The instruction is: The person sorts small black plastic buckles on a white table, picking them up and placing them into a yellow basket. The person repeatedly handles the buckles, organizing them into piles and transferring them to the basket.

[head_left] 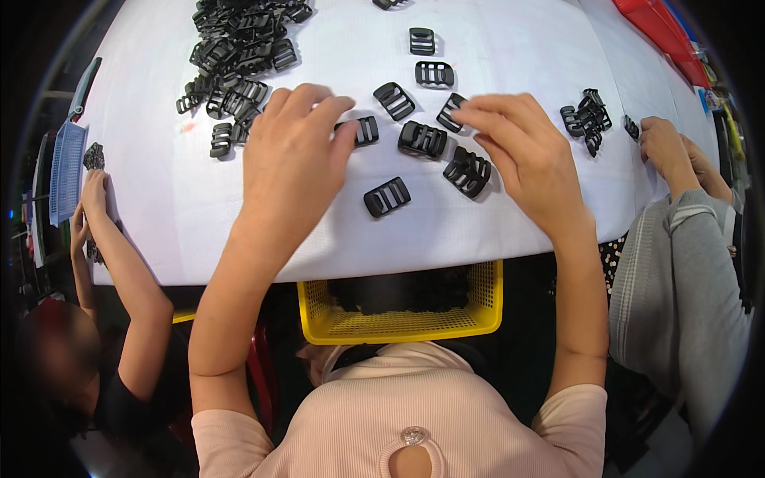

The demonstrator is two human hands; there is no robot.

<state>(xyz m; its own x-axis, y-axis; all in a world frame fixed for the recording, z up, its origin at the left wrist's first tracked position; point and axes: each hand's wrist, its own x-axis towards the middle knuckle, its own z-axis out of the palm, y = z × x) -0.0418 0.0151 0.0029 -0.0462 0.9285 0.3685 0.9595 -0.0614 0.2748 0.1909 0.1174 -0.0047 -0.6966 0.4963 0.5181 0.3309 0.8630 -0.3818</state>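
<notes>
Several black plastic strap buckles lie spread on the white-covered table between my hands. My left hand (299, 151) is over the table with thumb and index finger apart, the thumb overlapping the left end of a ladder-shaped buckle (366, 131). My right hand (526, 151) has its fingertips at a tilted buckle (450, 112), its thumb held away from it. Between them sit a thicker buckle (422, 139), possibly stacked, and another bulky one (467, 171). Nearer me lies a single buckle (387, 197). Farther off are an angled buckle (394, 101) and two more beyond it.
A large heap of black buckles (243, 44) is at the far left. A yellow basket (398, 331) with dark contents stands below the table edge. Co-workers' hands (669, 151) handle pieces at right, near a small buckle pile (586, 119); another person's arm (127, 247) is at left by a blue basket (68, 171).
</notes>
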